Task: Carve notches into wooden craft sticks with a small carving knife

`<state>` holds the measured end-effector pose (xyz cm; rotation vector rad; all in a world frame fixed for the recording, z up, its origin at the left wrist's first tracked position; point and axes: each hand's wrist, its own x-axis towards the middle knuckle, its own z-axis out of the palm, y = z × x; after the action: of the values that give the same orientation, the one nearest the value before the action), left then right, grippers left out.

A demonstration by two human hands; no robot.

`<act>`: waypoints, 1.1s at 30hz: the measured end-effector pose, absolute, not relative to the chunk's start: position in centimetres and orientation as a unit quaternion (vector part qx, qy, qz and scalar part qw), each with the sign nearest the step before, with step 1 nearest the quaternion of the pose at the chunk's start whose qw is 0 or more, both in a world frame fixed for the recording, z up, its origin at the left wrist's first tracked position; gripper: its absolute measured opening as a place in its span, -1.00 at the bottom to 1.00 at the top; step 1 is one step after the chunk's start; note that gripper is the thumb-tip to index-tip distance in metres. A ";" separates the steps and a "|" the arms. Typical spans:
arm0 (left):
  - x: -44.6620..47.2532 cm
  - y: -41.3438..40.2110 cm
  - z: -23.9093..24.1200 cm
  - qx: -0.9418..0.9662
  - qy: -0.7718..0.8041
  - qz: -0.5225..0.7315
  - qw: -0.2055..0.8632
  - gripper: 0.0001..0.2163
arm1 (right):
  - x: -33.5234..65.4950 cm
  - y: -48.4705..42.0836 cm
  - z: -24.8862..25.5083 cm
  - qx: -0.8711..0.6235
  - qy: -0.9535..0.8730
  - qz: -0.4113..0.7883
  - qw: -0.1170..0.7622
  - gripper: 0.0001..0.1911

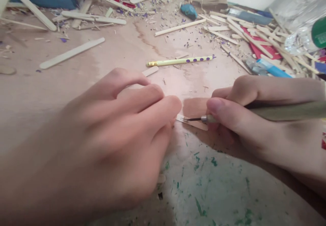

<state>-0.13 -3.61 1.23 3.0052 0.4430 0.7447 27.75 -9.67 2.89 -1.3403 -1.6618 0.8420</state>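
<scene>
My left hand (127, 127) is closed, its fingertips pressed together on a narrow piece of craft stick (195, 123) that lies low over the table. Part of that piece is hidden under the fingers. My right hand (239, 114) grips a thin-tipped craft tool (285, 111) with a green handle, a silver collar and a slim dark metal tip. The tip touches or hovers just over the craft stick, close to my left fingertips. Another wooden stick end (151, 71) shows behind my left hand. A brownish rectangular patch lies just beyond the tool tip.
A yellow pencil with purple spots (178, 61) lies beyond my hands. Loose craft sticks (72, 53), shavings and a blue lump (188, 11) are scattered at the back. At the right are piled sticks, a blue-capped pen (273, 68) and a clear bottle (297, 40) with a green cap.
</scene>
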 end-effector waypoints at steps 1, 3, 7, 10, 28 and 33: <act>0.0 -3.6 1.3 0.960 0.142 0.240 0.008 -0.71 | 27.7 -9.7 2.9 -0.531 -0.662 0.333 0.411 -0.44; 0.4 -3.5 1.3 0.959 0.142 0.244 0.009 -0.65 | 27.7 -9.6 3.0 -0.528 -0.658 0.335 0.419 -0.43; 0.8 -3.5 1.3 0.956 0.143 0.257 0.011 -0.61 | 27.6 -9.2 3.1 -0.554 -0.618 0.361 0.425 -0.43; 0.8 -3.6 1.0 0.956 0.142 0.257 0.014 -0.64 | 27.7 -9.1 3.1 -0.560 -0.602 0.369 0.434 -0.46; 0.2 -3.4 0.1 0.946 0.132 0.287 0.074 -0.75 | 27.7 -9.0 3.2 -0.554 -0.615 0.393 0.400 -0.46; 0.7 -3.2 1.1 0.955 0.138 0.263 0.013 -0.65 | 27.7 -9.1 2.8 -0.547 -0.626 0.382 0.403 -0.44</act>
<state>0.66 -3.20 1.07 2.9738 0.4307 0.8205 27.68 -9.14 2.85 -1.3823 -1.5812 0.9653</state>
